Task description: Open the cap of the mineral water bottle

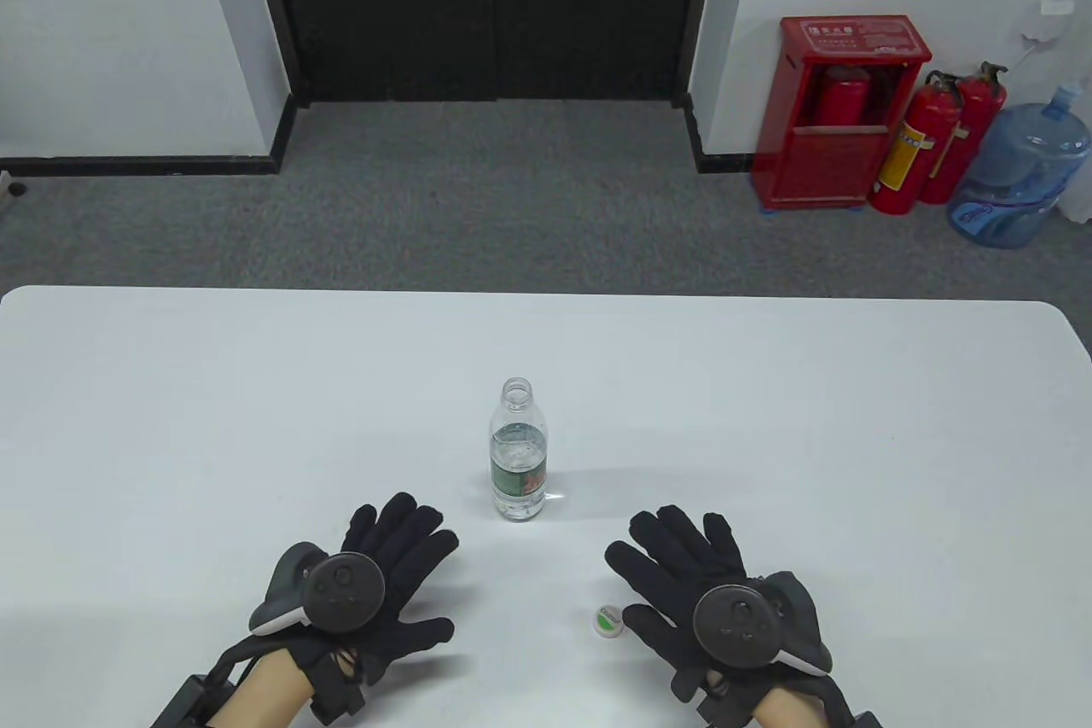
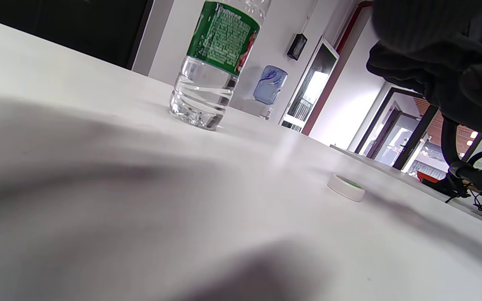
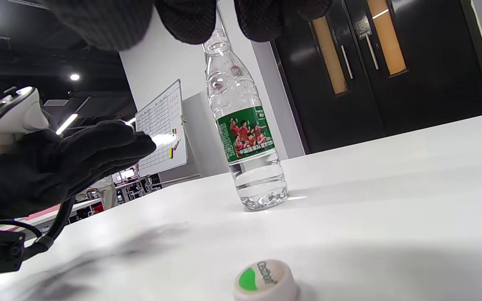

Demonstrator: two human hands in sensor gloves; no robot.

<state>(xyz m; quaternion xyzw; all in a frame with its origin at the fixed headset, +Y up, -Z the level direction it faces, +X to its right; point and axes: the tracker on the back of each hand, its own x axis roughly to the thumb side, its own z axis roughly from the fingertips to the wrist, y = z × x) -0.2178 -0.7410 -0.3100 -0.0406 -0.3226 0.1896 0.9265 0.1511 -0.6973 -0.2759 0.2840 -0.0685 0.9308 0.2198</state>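
A clear water bottle [image 1: 518, 462] with a green label stands upright and uncapped at the table's middle; it also shows in the left wrist view [image 2: 214, 62] and the right wrist view [image 3: 247, 138]. Its white cap [image 1: 609, 622] with a green mark lies on the table beside my right thumb, seen also in the left wrist view [image 2: 346, 187] and the right wrist view [image 3: 265, 281]. My left hand [image 1: 388, 570] hovers open and empty, left of and nearer than the bottle. My right hand [image 1: 682, 570] is open and empty, right of the bottle.
The white table [image 1: 256, 387] stretches wide around both hands. Beyond its far edge lie grey carpet, a red extinguisher cabinet [image 1: 840, 109], two extinguishers and a blue water jug [image 1: 1019, 173] on the floor.
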